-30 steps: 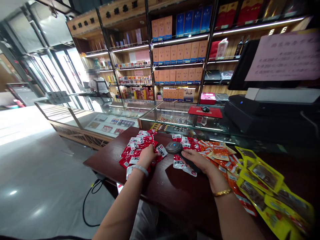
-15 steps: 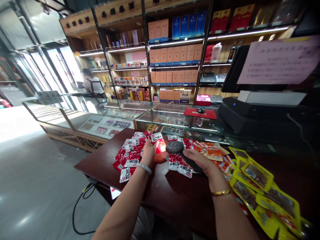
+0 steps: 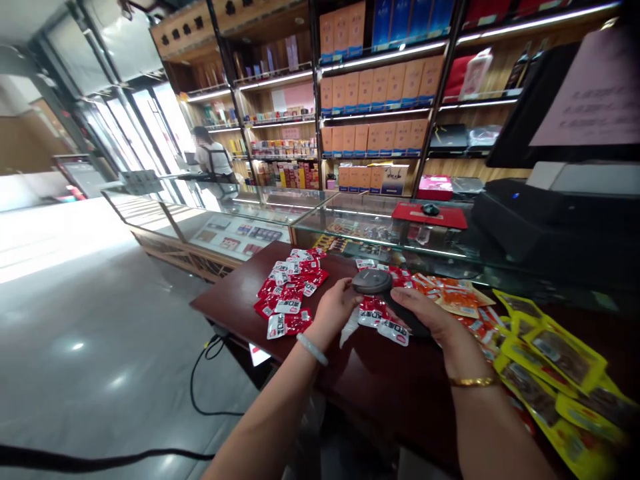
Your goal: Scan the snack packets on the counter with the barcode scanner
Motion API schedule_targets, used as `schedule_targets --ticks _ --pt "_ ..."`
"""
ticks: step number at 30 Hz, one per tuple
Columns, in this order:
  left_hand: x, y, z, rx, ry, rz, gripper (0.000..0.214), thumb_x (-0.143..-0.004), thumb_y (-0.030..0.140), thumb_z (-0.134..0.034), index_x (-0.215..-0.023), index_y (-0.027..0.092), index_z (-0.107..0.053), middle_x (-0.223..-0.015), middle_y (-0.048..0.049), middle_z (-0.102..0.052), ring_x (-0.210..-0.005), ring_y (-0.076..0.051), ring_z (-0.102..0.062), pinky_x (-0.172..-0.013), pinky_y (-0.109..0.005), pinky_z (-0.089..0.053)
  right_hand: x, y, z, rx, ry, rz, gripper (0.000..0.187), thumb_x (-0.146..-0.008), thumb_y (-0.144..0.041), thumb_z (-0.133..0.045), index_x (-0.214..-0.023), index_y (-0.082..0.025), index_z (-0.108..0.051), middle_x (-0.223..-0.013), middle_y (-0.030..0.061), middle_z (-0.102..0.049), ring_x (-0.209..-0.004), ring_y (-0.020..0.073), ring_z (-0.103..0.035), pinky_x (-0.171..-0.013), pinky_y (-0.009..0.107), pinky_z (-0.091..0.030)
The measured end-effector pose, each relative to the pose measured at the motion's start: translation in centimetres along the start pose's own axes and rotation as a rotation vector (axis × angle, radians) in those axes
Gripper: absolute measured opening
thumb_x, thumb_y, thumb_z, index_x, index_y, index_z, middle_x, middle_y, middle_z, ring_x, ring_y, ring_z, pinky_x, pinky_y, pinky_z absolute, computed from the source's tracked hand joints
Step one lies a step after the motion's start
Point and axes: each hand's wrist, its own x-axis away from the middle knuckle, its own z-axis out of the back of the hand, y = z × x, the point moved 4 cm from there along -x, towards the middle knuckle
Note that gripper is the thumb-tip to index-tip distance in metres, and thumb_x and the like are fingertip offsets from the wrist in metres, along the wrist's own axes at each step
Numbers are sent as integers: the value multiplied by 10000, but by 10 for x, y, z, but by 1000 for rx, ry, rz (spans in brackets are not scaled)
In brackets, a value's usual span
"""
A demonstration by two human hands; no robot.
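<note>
My right hand (image 3: pixel 420 310) is wrapped round the handle of a black barcode scanner (image 3: pixel 373 281), its head pointing left over the table. My left hand (image 3: pixel 336 307) is closed just left of the scanner head, its fingers pinching a snack packet (image 3: pixel 349 328) whose blurred white end shows below them. Other red-and-white snack packets (image 3: pixel 387 321) lie under and beside the scanner, partly hidden by it and my right hand. A looser pile of the same red packets (image 3: pixel 287 293) is spread to the left of my left hand.
Orange packets (image 3: pixel 453 297) and yellow packets (image 3: pixel 555 360) lie on the dark wooden table (image 3: pixel 235 293) at the right. Behind are a glass counter (image 3: pixel 350 217) with a red mat (image 3: pixel 435 217), and a dark monitor (image 3: pixel 535 110). A person (image 3: pixel 213 157) sits far left.
My left hand has moved from the left pile to the packets near the scanner. The packet it held before now lies on the left pile. The red scanner light no longer shows; the view has turned left.
</note>
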Motion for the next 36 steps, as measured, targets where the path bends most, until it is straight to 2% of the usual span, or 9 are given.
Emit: schedule_targets --ticks 2,6,10,17,22,25,29,32,36 --pt "26 -7 30 -231 74 -47 374 -822 335 -681 -1173 231 -607 -1184 -78 -670 -1114 -231 -594 -958 -348 -450 -2 2 -8 11 -25 -21 475 -777 -642 -668 -792 -176 -573 -621 -3 -606 -449 98 -486 -402 224 -333" --pt "64 -36 92 -629 212 59 318 -859 415 -623 -1113 224 -625 -1131 -84 -667 -1116 -265 -554 -998 -381 -388 -6 8 -29 33 -89 -43 461 -792 -635 -658 -809 -186 -558 -641 -19 -588 -462 93 -494 -398 209 -334" --pt "85 -59 120 -849 180 156 381 -857 470 -595 -1165 247 -622 -1234 -93 -612 -1161 -298 -496 -982 -398 -363 -11 18 -49 55 -154 -54 470 -784 -644 -661 -846 -187 -567 -645 -27 -586 -473 92 -497 -425 210 -363" --pt "92 -75 123 -881 138 202 541 -836 568 -572 -1253 224 -543 -1282 -109 -586 -1187 -294 -469 -960 -394 -348 -16 29 -70 90 -210 -99 515 -768 -693 -636 -820 -188 -554 -608 -42 -571 -431 83 -465 -391 203 -343" --pt "90 -76 125 -877 48 214 549 -754 602 -638 -1141 217 -586 -1213 -115 -598 -1148 -320 -481 -913 -402 -361 -12 20 -83 120 -223 -91 511 -765 -686 -645 -793 -186 -547 -616 -40 -567 -445 87 -480 -396 205 -361" --pt "92 -72 120 -843 48 204 429 -774 560 -645 -1035 222 -603 -1171 -107 -616 -1123 -310 -498 -902 -396 -365 -1 17 -89 126 -142 -82 513 -752 -691 -653 -821 -194 -549 -616 -47 -556 -439 87 -474 -394 207 -358" --pt "91 -64 102 -678 55 134 281 -865 458 -593 -1009 217 -571 -1001 -87 -668 -1021 -265 -574 -831 -336 -383 26 26 -97 54 38 -70 514 -770 -710 -614 -793 -205 -526 -607 -46 -529 -425 84 -455 -390 208 -351" --pt "85 -62 88 -533 31 115 256 -867 429 -604 -995 214 -547 -910 -59 -670 -894 -233 -615 -725 -293 -381 48 37 -103 -39 137 -102 536 -738 -734 -624 -775 -211 -510 -587 -47 -506 -398 76 -406 -368 206 -316" --pt "76 -59 79 -459 50 72 264 -860 461 -609 -938 220 -532 -835 -36 -658 -840 -221 -622 -681 -284 -366 65 44 -105 -104 214 -68 469 -789 -669 -627 -786 -212 -521 -595 -49 -488 -426 73 -405 -384 190 -322"
